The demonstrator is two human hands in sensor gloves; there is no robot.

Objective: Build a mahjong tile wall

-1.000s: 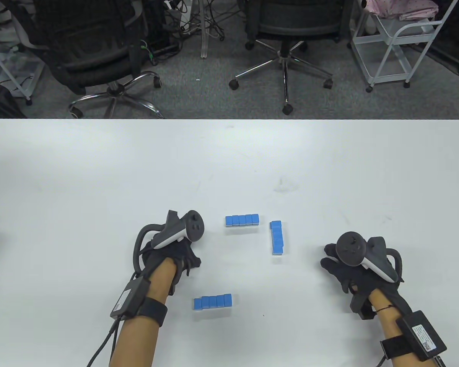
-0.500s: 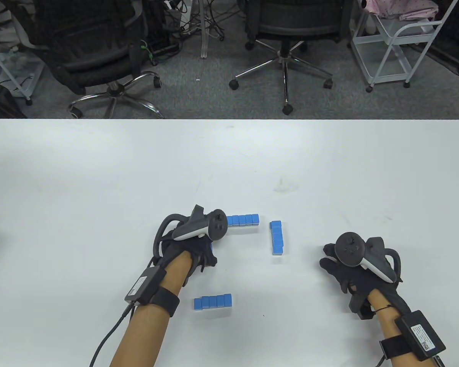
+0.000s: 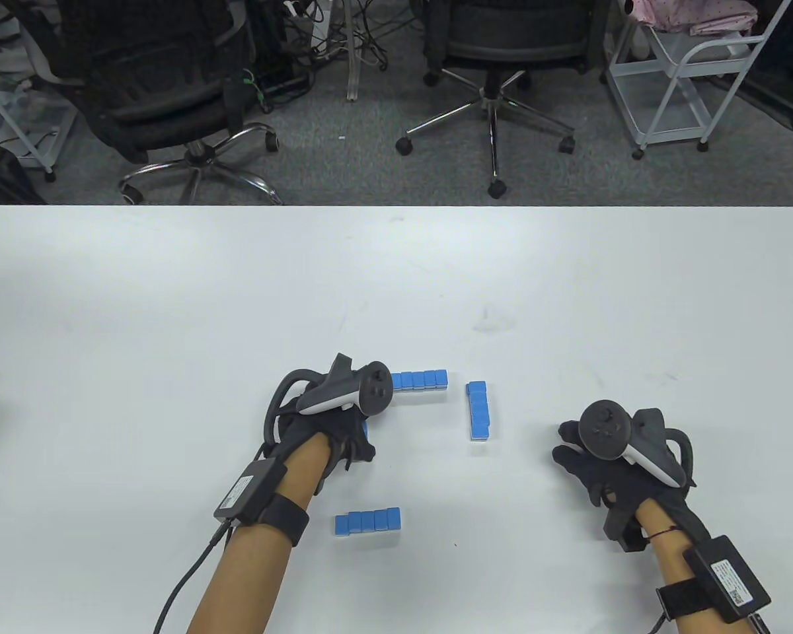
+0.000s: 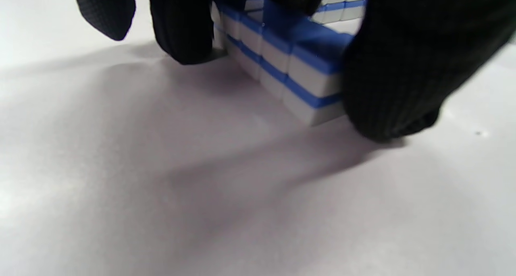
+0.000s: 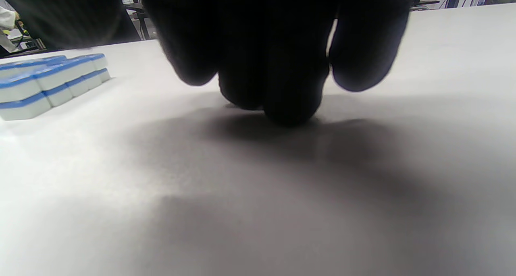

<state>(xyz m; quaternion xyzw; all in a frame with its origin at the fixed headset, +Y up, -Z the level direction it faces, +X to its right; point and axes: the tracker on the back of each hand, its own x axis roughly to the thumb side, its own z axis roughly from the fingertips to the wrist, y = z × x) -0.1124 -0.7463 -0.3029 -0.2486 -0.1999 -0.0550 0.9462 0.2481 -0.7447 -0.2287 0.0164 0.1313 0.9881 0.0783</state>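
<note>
In the table view, a white table (image 3: 172, 297) carries three double-stacked rows of blue-backed mahjong tiles: a far row (image 3: 423, 380) running across, a side row (image 3: 478, 410) running front to back just right of it, and a near row (image 3: 367, 521) lying well apart toward the person. The left hand (image 3: 330, 436) sits over the gap to the left, just beside the far row's left end, and a sliver of blue shows at its fingers. The right hand (image 3: 591, 465) rests on the table well to the right of the side row, holding nothing. In the left wrist view, the left hand's thumb (image 4: 387, 74) presses one end of a fourth row (image 4: 282, 62) of stacked tiles and its fingers (image 4: 183, 26) curl down against the other end, pinching the row lengthwise while it stands on the table; the far row shows just behind it. In the right wrist view, the right hand's fingers (image 5: 282, 66) hang loosely curled with their tips on the bare table, gripping nothing, and the side row (image 5: 48, 82) lies off to that view's left.
</note>
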